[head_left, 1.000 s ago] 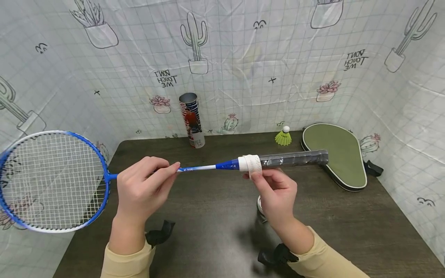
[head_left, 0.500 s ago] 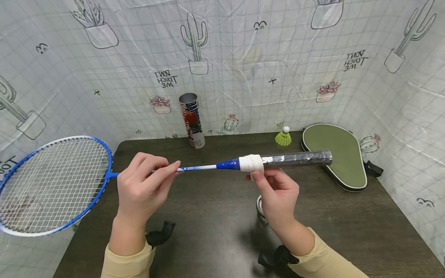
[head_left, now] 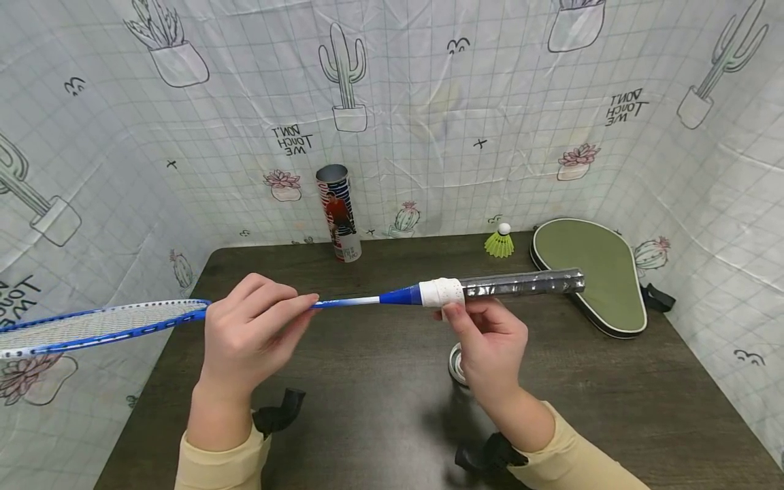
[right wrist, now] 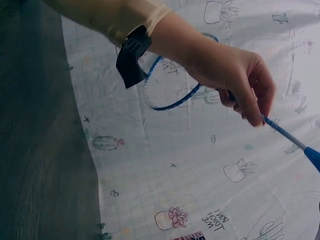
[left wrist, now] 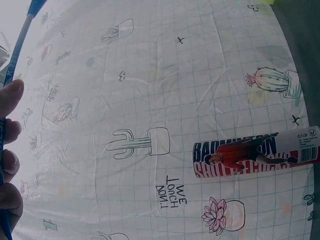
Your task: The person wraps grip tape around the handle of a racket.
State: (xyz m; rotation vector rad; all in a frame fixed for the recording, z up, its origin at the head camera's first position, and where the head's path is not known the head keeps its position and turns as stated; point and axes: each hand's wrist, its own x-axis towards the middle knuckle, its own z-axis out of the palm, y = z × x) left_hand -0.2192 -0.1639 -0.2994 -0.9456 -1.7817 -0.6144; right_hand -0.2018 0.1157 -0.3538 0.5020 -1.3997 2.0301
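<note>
A blue-and-white badminton racket (head_left: 401, 296) is held level above the table, its strung head at the left seen nearly edge-on. My left hand (head_left: 245, 333) pinches its thin shaft between thumb and fingers; the left wrist view shows the fingertips (left wrist: 11, 131) along the shaft. White perforated grip tape (head_left: 442, 292) is wound round the handle's top, beside the blue cone. My right hand (head_left: 495, 347) pinches the tape from below with thumb and fingers. The rest of the handle (head_left: 527, 282) is dark and shiny. In the right wrist view, the left hand (right wrist: 225, 75) grips the shaft.
A round roll (head_left: 456, 364) lies on the dark table (head_left: 367, 401), partly hidden by the right hand. Along the back stand a shuttlecock tube (head_left: 339, 214) and a yellow shuttlecock (head_left: 500, 241). A green paddle case (head_left: 591, 272) lies at the right, behind the handle's end.
The racket has turned about its long axis, its head going from facing the camera to nearly edge-on. The tape now wraps more closely round the handle. Both hands have stayed nearly in place.
</note>
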